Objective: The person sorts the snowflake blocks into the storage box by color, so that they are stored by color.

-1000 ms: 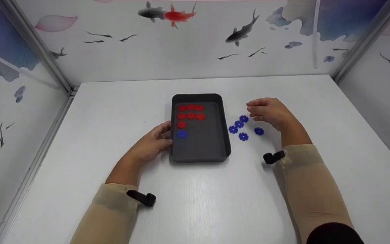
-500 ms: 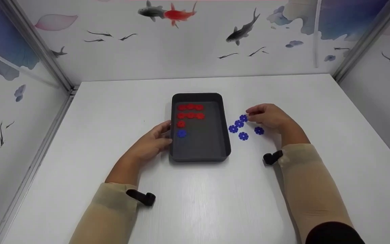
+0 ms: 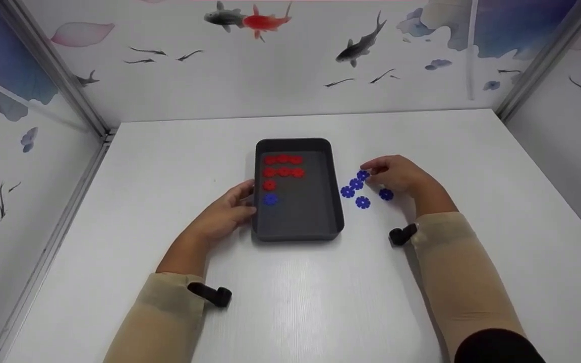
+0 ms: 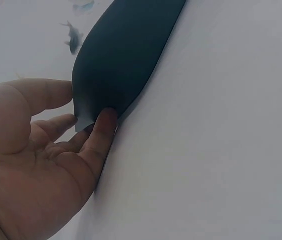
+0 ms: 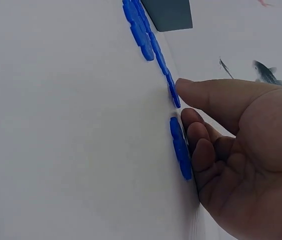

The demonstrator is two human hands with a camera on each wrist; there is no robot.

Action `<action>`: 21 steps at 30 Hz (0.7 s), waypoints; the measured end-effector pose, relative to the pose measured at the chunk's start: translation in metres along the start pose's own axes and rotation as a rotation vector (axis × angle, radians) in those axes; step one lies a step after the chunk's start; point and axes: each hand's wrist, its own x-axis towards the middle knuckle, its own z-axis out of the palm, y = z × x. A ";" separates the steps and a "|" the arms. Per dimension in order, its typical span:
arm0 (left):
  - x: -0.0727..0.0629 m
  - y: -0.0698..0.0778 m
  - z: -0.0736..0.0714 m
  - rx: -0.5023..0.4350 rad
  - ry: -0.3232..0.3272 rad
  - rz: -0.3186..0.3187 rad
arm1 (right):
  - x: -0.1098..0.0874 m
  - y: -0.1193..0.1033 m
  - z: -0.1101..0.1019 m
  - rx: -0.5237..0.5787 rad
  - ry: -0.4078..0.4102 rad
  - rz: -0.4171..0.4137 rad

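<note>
White table, notched blue discs, right hand at one (grip unclear), left hand spread against tray.

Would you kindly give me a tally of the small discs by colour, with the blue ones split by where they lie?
Red discs in the tray: 7
Blue disc in the tray: 1
Blue discs on the table: 5
Total: 13
</note>
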 end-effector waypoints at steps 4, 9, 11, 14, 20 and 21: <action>0.001 -0.001 -0.001 0.011 -0.008 0.010 | 0.000 -0.002 0.001 -0.043 0.004 -0.011; 0.001 -0.001 -0.001 0.002 -0.013 0.014 | 0.001 -0.005 0.002 -0.080 0.002 -0.016; 0.000 0.000 0.000 0.002 -0.013 0.010 | 0.001 -0.006 0.001 -0.078 -0.001 -0.013; 0.000 0.001 0.000 0.000 -0.011 0.011 | 0.002 -0.006 0.002 -0.054 0.003 -0.009; 0.001 -0.001 -0.001 0.003 -0.012 0.020 | 0.004 -0.003 0.003 0.016 0.046 -0.008; 0.001 -0.001 -0.001 0.003 -0.016 0.022 | 0.005 -0.001 0.002 0.043 0.052 -0.007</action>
